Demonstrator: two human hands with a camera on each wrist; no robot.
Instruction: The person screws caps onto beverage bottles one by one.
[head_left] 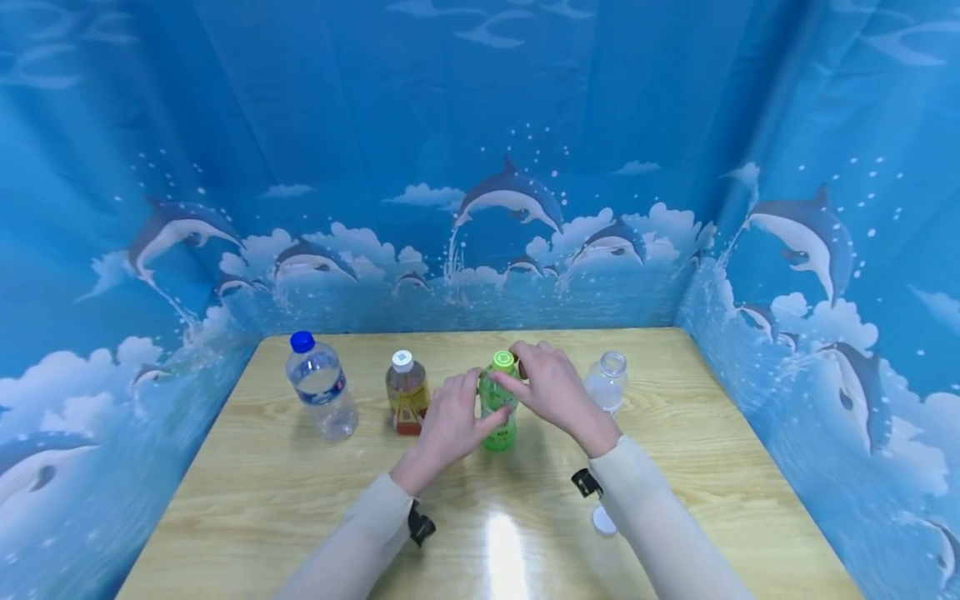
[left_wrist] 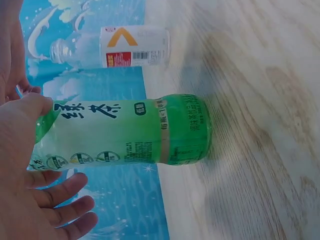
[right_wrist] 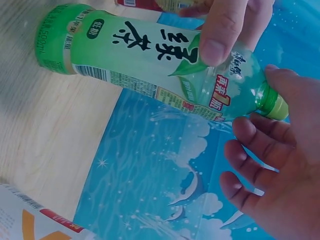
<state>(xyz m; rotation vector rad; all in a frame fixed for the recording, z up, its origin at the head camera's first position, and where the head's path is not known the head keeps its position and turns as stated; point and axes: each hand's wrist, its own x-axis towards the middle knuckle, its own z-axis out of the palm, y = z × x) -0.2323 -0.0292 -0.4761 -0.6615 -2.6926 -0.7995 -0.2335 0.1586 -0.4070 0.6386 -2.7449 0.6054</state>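
Note:
A green tea bottle (head_left: 498, 437) with a green label stands upright at mid-table, held between both hands. My left hand (head_left: 453, 417) grips its body, the thumb across the label and the fingers on the far side. At the top, my right hand (head_left: 555, 387) pinches around the light green cap (right_wrist: 280, 109) and neck with thumb and index finger, while its other fingers are spread loosely away from the bottle. In the left wrist view, the bottle's base (left_wrist: 190, 130) is down by the wood surface.
Left of the hands are a large water bottle (head_left: 322, 387) with a blue cap and an amber drink bottle (head_left: 408, 404) with a white cap. Behind my right wrist stands an uncapped clear bottle (head_left: 609, 379). A white cap (head_left: 603, 521) lies near the right forearm.

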